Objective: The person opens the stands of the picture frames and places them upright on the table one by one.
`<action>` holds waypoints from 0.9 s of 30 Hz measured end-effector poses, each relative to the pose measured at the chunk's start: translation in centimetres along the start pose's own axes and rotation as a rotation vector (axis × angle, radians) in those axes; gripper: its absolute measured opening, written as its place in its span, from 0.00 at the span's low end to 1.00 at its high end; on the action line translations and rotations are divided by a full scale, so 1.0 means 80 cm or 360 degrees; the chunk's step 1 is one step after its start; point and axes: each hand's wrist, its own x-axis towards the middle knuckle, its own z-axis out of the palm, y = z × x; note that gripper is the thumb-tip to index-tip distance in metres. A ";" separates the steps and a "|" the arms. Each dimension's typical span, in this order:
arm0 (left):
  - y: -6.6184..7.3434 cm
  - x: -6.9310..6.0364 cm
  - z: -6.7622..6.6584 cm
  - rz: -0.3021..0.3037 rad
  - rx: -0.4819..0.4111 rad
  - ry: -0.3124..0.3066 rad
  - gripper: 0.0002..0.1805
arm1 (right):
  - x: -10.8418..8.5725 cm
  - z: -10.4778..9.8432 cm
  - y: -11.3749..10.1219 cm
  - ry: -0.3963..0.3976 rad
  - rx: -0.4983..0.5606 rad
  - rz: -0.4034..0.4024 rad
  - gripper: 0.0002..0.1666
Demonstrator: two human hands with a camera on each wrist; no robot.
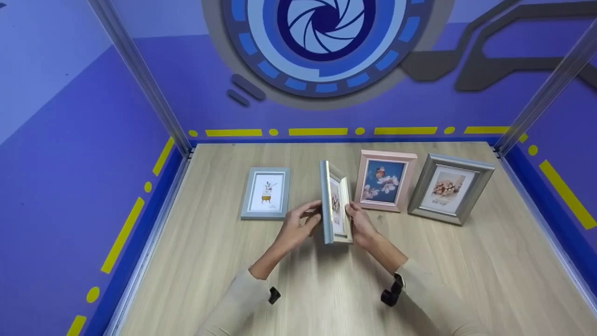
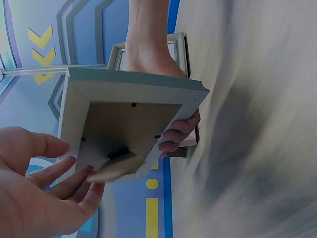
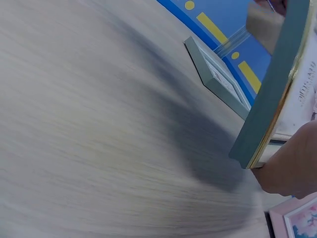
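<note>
My right hand [image 1: 365,229] grips a picture frame [image 1: 327,205] by its side, holding it upright above the table. The frame has a blue-grey outer edge, a gold inner line and a floral print. In the left wrist view, its back faces my left hand [image 2: 47,191], and a brown support leg [image 2: 119,167] sticks out, blurred. My left fingertips are at the leg's end, with the thumb apart from them; whether they touch it I cannot tell. The right hand's fingers [image 2: 178,133] wrap round the frame's rim.
A light blue frame [image 1: 246,196] is on the table [image 1: 196,261] at left. To the right stand a pink frame [image 1: 408,179] with a bird picture and a grey-brown frame [image 1: 476,191]. Blue walls [image 1: 84,154] enclose the table's back and sides.
</note>
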 end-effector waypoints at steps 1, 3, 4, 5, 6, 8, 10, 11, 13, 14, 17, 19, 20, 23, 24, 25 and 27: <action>-0.001 0.001 0.000 -0.0006 -0.0012 0.0013 0.22 | 0.000 0.000 0.000 0.0010 -0.0008 -0.0011 0.27; -0.002 0.002 0.000 -0.0050 -0.0044 0.0043 0.23 | 0.001 0.001 0.000 0.0026 -0.0017 -0.0037 0.28; -0.003 0.002 -0.001 -0.0077 -0.0063 0.0057 0.24 | 0.002 0.002 0.000 0.0031 -0.0018 -0.0048 0.28; -0.004 0.003 -0.002 -0.0097 -0.0073 0.0068 0.25 | 0.002 0.002 0.000 0.0031 -0.0018 -0.0061 0.28; -0.006 0.004 -0.003 -0.0110 -0.0076 0.0079 0.26 | 0.002 0.003 0.000 0.0033 -0.0015 -0.0073 0.29; -0.008 0.004 -0.006 -0.0144 -0.0065 0.0106 0.28 | 0.003 0.004 -0.001 0.0027 -0.0008 -0.0085 0.29; -0.011 0.006 -0.009 -0.0168 -0.0044 0.0133 0.29 | 0.004 0.005 -0.003 0.0011 0.0003 -0.0096 0.30; -0.013 0.007 -0.011 -0.0177 -0.0030 0.0151 0.29 | 0.004 0.005 -0.004 0.0004 0.0007 -0.0103 0.30; -0.019 0.009 -0.014 -0.0186 -0.0030 0.0186 0.29 | 0.005 0.005 -0.006 -0.0019 0.0012 -0.0118 0.31; -0.022 0.010 -0.016 -0.0187 -0.0039 0.0201 0.29 | 0.005 0.005 -0.007 -0.0027 0.0006 -0.0132 0.31; -0.031 0.013 -0.019 -0.0201 -0.0050 0.0235 0.28 | 0.004 0.005 -0.010 -0.0031 -0.0064 -0.0185 0.32; -0.037 0.014 -0.021 -0.0219 -0.0028 0.0256 0.27 | 0.004 0.005 -0.013 -0.0043 -0.0112 -0.0226 0.32; -0.039 0.015 -0.022 -0.0229 -0.0008 0.0269 0.26 | 0.004 0.006 -0.014 -0.0045 -0.0144 -0.0248 0.32; -0.046 0.019 -0.025 -0.0237 0.0066 0.0317 0.26 | 0.002 0.006 -0.020 -0.0022 -0.0242 -0.0303 0.32; -0.049 0.020 -0.027 -0.0231 0.0101 0.0336 0.26 | 0.002 0.006 -0.022 -0.0003 -0.0280 -0.0324 0.32; -0.052 0.022 -0.028 -0.0225 0.0145 0.0356 0.26 | 0.002 0.007 -0.024 0.0018 -0.0321 -0.0350 0.32; -0.057 0.025 -0.028 -0.0225 0.0220 0.0392 0.26 | 0.003 0.008 -0.027 0.0075 -0.0394 -0.0398 0.32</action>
